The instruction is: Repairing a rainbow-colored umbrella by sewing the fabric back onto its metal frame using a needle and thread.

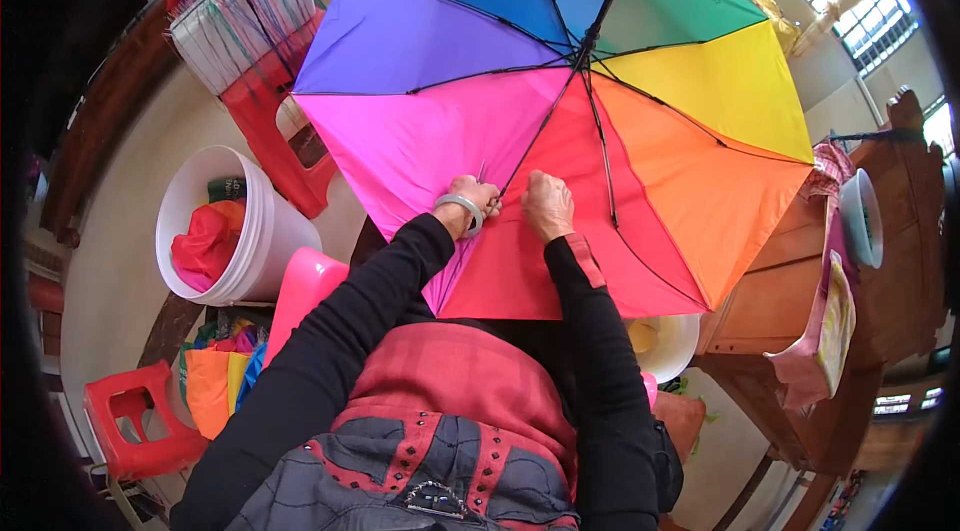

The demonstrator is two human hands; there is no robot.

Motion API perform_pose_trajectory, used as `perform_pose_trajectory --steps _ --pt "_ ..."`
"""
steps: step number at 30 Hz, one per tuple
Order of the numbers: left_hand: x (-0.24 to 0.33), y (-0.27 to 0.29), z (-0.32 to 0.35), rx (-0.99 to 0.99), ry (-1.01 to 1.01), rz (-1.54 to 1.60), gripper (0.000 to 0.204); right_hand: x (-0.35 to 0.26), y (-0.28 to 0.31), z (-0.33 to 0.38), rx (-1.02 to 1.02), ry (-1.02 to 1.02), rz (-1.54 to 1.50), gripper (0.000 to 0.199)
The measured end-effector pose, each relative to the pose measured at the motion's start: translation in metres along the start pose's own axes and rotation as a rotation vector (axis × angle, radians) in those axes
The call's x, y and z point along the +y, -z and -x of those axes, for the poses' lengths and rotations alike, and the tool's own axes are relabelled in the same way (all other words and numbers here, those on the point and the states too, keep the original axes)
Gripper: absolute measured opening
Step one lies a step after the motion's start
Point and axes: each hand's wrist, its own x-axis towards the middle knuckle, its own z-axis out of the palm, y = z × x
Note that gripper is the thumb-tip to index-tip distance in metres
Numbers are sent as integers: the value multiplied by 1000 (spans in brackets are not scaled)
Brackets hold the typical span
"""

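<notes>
Directly ahead of the chest, a rainbow umbrella is held open with its underside turned toward the camera, so the black ribs and stretchers are seen fanning out from a hub up and to the right of both hands. Both hands are set on the lower part of the canopy, where the pink and red panels meet.

- Left hand: a pale bangle is worn at the wrist; the fingers are closed down on the fabric beside a rib. Whether the rib itself or only cloth is pinched cannot be told.
- Right hand: knuckles up, fingers curled and pressed onto the red panel just right of the same rib; what lies under them is hidden.
- The two hands are close together, not touching, one to either side of that rib.
- Rib axis: it runs from between the hands up and rightward to the hub. Neither hand is clearly nearer to it.

Surroundings:
- A white bucket holding red cloth stands on the floor to the left, well apart from the hands.
- A red stool carrying a bundle of folded umbrellas is seen behind the bucket; a second red stool sits at lower left.
- A wooden cabinet lies to the right, partly covered by the canopy's edge.
- Nothing is seen between hands and canopy.
</notes>
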Motion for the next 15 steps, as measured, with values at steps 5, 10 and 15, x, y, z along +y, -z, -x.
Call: perform_pose_trajectory --steps 5,10,15 --pt "0 4 -6 -41 30 -5 16 -12 -6 9 -58 -51 101 9" --pt "-2 4 -4 -39 4 -28 15 -15 -6 13 -156 -12 90 10" --pt "-3 6 -6 -43 27 -30 15 -16 -8 16 -148 4 36 12"
